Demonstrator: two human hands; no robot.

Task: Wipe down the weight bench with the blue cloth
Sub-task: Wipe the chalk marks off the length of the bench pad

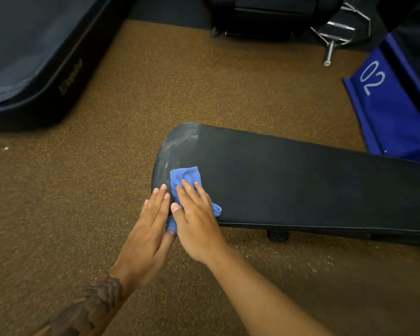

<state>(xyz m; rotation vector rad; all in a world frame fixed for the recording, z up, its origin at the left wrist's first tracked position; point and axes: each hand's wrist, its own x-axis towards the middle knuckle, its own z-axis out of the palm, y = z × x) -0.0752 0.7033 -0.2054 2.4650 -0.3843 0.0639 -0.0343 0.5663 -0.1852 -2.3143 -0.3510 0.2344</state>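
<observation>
Blue folded microfibre cloth (185, 177): flat on long black padded vinyl weight bench (301, 180), at its rounded end, pinned under right hand (197, 221). Right fingers (192, 190) straight, slightly spread, thumb out sideways; presses palm-down, likely to spread load across the cloth. Left hand (149, 229) just beside, fingers (160, 197) straight and pressed together, tips on the bench's end edge, thumb tip at cloth's near corner; probably steadies or guides it. Pale streaky sheen (180, 144) just beyond the fingertips, looks like a damp or wiped patch. Pad off to the right of the fingers dull, likely unwiped. Brown speckled rubber floor (83, 190) below.
</observation>
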